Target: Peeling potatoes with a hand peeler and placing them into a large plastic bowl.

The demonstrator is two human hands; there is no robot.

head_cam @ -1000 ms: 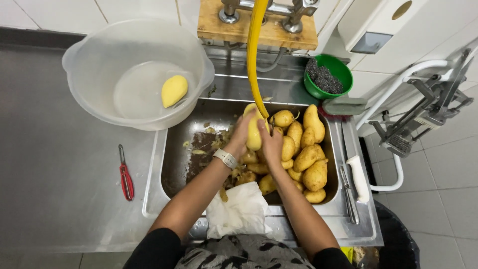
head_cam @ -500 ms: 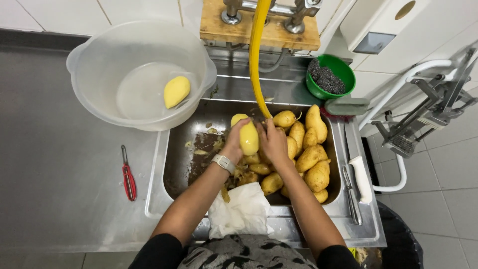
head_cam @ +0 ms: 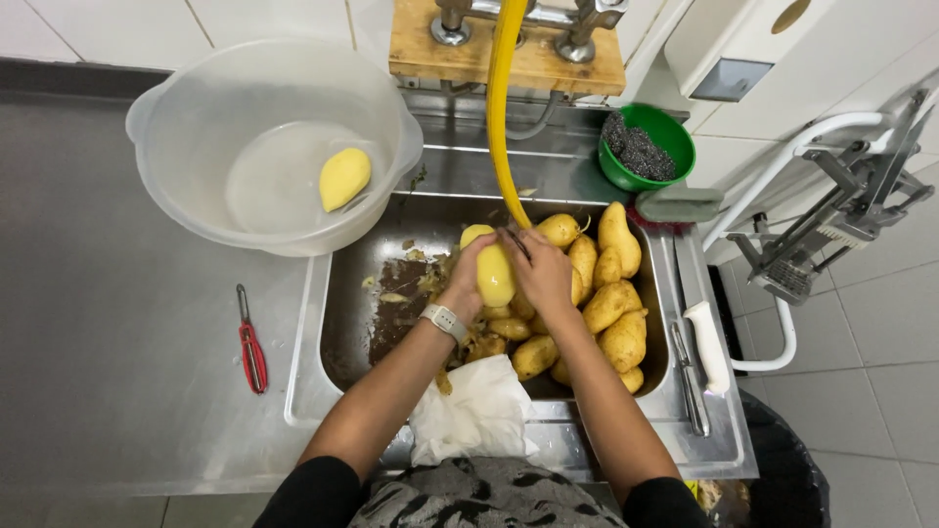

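Over the sink [head_cam: 337,323] — peeled potato [head_cam: 494,274] between both hands, unpeeled potatoes [head_cam: 611,303] crowding beneath.

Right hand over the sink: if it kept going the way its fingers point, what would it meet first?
The right hand points up-left toward the thin yellow hose hanging from the tap; it would probably meet that first, though depth is unclear.

walls: white tiles [head_cam: 117,20] | floor: pale tiles [head_cam: 880,352] | counter: steel worktop [head_cam: 108,391] | light: even
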